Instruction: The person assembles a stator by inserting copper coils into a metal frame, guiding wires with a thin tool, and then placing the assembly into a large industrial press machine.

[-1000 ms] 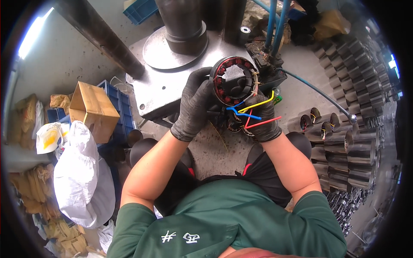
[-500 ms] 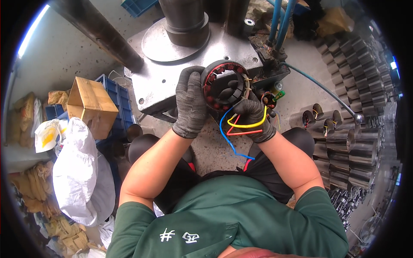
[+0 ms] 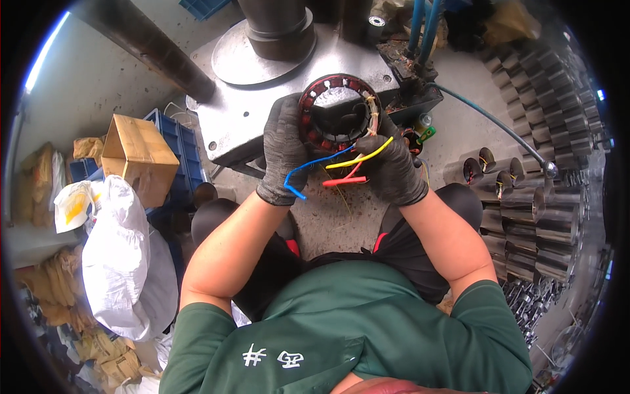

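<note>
Between my two gloved hands I hold a motor stator [image 3: 306, 125], a dark ring with reddish windings around its open middle. My left hand [image 3: 283, 144], in a dark grey knit glove, grips its left side. My right hand [image 3: 395, 169], gloved alike, is closed at its lower right, near the point where the leads come out. From there a blue wire [image 3: 295, 172], a yellow wire [image 3: 375, 153] and a red wire [image 3: 344, 181] hang loose toward me. The ring is held over the front edge of the metal press table [image 3: 226, 121].
A round press plate [image 3: 262, 62] and column stand on the table. At left are a cardboard box [image 3: 140, 161], blue crates [image 3: 176, 141] and a white sack [image 3: 117, 256]. Rows of metal cylinders [image 3: 535, 197] stand at right, near a blue hose [image 3: 489, 117]. A green-handled tool [image 3: 427, 133] lies beyond my right hand.
The stator has been tilted so its ring opening faces up more, and moved slightly left. The coloured wires have swung left, the blue one now lying near my left wrist.
</note>
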The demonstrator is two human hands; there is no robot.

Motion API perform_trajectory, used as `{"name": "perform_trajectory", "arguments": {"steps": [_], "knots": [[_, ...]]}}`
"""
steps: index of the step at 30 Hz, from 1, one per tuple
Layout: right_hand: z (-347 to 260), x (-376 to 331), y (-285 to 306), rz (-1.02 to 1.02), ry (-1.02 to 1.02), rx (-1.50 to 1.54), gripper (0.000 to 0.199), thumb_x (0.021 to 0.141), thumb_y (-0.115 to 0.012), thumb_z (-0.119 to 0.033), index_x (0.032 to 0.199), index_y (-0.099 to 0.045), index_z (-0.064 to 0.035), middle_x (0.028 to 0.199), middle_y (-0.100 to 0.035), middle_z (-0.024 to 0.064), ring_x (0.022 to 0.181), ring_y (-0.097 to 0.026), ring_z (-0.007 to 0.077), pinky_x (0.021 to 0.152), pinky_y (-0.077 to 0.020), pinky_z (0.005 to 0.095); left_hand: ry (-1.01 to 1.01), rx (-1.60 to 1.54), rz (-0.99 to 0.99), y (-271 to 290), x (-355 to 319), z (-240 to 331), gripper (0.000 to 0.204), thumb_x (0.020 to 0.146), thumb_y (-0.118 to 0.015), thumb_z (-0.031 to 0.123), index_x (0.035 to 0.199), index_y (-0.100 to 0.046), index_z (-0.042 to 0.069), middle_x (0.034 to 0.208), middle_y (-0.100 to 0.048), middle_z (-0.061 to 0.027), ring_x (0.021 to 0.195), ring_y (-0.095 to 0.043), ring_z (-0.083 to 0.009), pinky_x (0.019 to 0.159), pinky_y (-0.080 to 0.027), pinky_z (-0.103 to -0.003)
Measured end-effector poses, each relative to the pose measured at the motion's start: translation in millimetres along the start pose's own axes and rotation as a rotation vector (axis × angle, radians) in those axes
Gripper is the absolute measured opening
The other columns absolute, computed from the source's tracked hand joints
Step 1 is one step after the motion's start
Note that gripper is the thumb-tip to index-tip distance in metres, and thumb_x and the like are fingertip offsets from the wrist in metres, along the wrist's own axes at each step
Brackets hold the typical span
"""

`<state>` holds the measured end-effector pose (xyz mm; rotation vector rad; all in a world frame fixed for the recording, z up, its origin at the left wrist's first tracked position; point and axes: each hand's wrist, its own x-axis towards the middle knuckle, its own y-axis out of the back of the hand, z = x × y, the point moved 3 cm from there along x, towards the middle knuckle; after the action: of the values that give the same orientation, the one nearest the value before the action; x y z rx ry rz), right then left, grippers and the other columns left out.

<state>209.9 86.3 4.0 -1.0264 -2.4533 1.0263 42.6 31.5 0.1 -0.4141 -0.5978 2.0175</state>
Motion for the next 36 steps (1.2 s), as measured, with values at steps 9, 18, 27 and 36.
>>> {"name": "perform_trajectory", "arguments": {"steps": [9,18,27,36], "knots": [[-4,10,2,-0.018,0.011,0.117,0.048,0.094,-0.069,-0.023,0.135,-0.058,-0.0021,0.119,-0.070,0.0112,0.110,-0.068,0.0228,0.101,-0.0548,0.0395,-0.207,0.265,-0.114,-12,-14,16,0.039,0.110,-0.049,0.034,0.130,-0.055,0.001,0.110,-0.068,-0.0104,0.096,-0.067,-0.0157,0.085,-0.057,-0.030],[-6,8,-2,-0.097,-0.062,0.223,0.052,0.096,-0.065,-0.031,0.136,-0.057,0.0013,0.123,-0.069,0.0178,0.113,-0.069,0.0310,0.103,-0.0558,0.0471,-0.262,0.344,-0.198,-13,-19,22,0.043,0.109,-0.054,0.031,0.139,-0.051,0.000,0.119,-0.065,-0.0110,0.106,-0.063,-0.0151,0.091,-0.055,-0.029],[-15,14,0,0.131,-0.074,0.235,0.063,0.099,-0.053,-0.049,0.143,-0.053,-0.0040,0.134,-0.064,0.0179,0.122,-0.064,0.0329,0.108,-0.0518,0.0490,-0.226,0.472,-0.440,-15,-19,29,0.077,0.095,-0.074,0.026,0.158,-0.033,0.004,0.139,-0.058,-0.0182,0.123,-0.061,-0.0242,0.103,-0.052,-0.038],[-11,14,9,0.169,-0.290,0.239,0.052,0.099,-0.055,-0.049,0.131,-0.062,-0.0082,0.111,-0.072,0.0083,0.091,-0.073,0.0209,0.067,-0.0644,0.0355,-0.846,1.299,-0.436,-24,-2,39,0.078,0.072,-0.082,0.003,0.144,-0.055,0.018,0.145,-0.049,-0.0260,0.119,-0.061,-0.0446,0.098,-0.056,-0.046]]}}
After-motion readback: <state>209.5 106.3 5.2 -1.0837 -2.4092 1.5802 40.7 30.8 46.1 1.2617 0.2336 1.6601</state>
